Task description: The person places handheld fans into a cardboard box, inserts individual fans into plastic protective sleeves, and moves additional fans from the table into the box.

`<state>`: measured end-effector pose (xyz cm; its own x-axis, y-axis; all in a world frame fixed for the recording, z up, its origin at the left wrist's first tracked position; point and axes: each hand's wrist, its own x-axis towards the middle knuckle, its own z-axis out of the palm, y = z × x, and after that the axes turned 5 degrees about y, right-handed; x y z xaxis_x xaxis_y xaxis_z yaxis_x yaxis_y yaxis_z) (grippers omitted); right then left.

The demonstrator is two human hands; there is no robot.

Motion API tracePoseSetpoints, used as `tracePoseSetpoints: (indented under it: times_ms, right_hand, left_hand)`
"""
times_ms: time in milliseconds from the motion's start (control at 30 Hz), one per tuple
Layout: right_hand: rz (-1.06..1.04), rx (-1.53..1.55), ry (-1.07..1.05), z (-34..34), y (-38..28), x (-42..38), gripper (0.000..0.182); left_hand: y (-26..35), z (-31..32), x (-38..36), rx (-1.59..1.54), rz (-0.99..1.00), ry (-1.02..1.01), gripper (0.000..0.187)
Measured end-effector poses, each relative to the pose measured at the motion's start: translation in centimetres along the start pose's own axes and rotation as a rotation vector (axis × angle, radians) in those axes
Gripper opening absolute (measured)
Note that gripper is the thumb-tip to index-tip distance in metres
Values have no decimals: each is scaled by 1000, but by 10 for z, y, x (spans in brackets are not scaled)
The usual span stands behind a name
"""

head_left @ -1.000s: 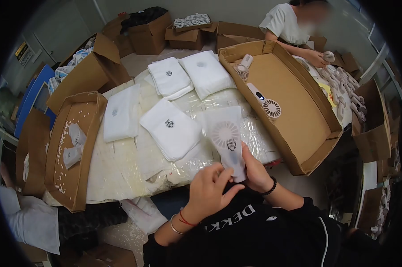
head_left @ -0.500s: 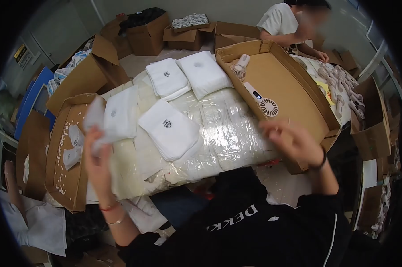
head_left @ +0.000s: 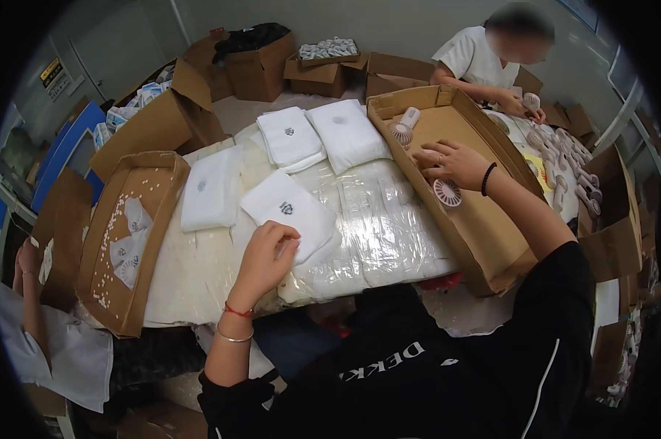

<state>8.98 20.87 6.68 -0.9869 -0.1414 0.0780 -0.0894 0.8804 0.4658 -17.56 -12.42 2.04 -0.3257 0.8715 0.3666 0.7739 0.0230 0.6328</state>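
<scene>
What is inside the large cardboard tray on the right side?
Inside the tray I see one fan near the far end and a second fan, its round head showing beside the right hand. That hand covers much of the second fan's handle.

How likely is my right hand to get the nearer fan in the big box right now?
Very likely, yes: your right hand is over the handle end of the nearer fan, and nothing seems to block it.
</scene>
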Motion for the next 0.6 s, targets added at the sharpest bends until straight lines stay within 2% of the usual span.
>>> tracePoseSetpoints:
  times_ms: [100, 167, 200, 267, 300, 367, 400, 467, 500, 567, 600]
  right_hand:
    - [20, 53, -116, -1, 6, -28, 40]
    - [603, 252, -388, -19, -1, -45, 28]
    - [602, 252, -395, -17, -4, -59, 28]
    - [902, 538, 300, -16, -14, -88, 21]
    - [905, 543, 285, -25, -25, -90, 21]
    - [1183, 1351, 517, -61, -51, -88, 29]
    - [1198, 1352, 511, -73, -65, -85, 29]
    - [1188, 1421, 809, -93, -98, -73, 42]
    - [1200, 1420, 808, -102, -113, -69, 42]
    - [1127, 1694, 947, -115, -143, -58, 46]
    - [1047, 1834, 842, -114, -159, -52, 50]
  left_hand:
    - [-3, 14, 10, -155, -87, -60, 11]
    - [-2, 14, 13, 29, -56, -87, 14]
    - [-2, 14, 14, 23, -59, -90, 14]
    - [0, 15, 14, 103, -37, -81, 16]
    - [0, 15, 14, 94, -45, -90, 16]
    - [0, 16, 15, 87, -58, -58, 14]
    - [-1, 17, 15, 81, -59, -71, 14]
    - [-1, 20, 16, 78, -55, -24, 12]
    - [-1, 20, 16, 75, -54, -35, 12]
    - [1, 21, 16, 94, -96, -2, 11]
    - [1, 21, 16, 97, -97, -4, 11]
